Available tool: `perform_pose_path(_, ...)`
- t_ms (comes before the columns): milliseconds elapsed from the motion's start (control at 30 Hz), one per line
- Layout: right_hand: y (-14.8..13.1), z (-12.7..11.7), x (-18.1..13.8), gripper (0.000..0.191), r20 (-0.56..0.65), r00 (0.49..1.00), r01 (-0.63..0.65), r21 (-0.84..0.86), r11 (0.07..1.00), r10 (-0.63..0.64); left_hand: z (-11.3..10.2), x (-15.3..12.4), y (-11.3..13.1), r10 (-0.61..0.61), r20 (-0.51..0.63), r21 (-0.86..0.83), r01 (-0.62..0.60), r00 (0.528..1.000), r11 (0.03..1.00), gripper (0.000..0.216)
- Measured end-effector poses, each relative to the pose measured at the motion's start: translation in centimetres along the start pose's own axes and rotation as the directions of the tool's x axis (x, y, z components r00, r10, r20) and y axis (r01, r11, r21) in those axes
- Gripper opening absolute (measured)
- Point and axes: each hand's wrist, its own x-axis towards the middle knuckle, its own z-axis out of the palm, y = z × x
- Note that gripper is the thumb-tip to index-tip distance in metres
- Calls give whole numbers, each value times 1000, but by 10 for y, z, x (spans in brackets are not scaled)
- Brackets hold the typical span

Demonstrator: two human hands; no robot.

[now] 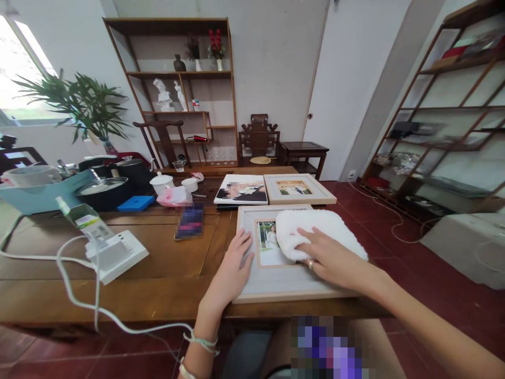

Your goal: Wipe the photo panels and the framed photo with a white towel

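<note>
a pale wooden picture frame (272, 279) with a portrait photo lies flat at the table's near edge; a fluffy white cloth (315, 231) rests across its upper right glass.

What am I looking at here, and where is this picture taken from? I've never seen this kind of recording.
There is no machine: a camera worn on a person's head looks down at their own bare hands. The left hand lies flat on a pale picture frame at the near edge of a wooden table. The right hand presses a fluffy white cloth onto the frame's glass. Behind lie two more framed pictures, and to the left a white power strip, pots and a blue tray.
</note>
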Motion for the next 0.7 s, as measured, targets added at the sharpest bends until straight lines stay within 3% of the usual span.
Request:
perform_pose_path(133,-30,-17,-36,36,112,994,5,101,995,-16,1,1,1,7,-26,-12,-7,1000,1000,38)
perform_pose_path(300,-46,-12,-43,39,81,994,63,157,986,-77,-1,2,3,-12,-7,10,12,1000,1000,39)
perform_pose_path(500,-14,12,-11,41,-79,995,60,51,997,-56,1,1,0,31,-27,15,-31,999,999,38)
perform_pose_path(700,33,21,27,50,-168,984,48,-118,992,-68,0,1,0,19,-5,18,-18,1000,1000,38)
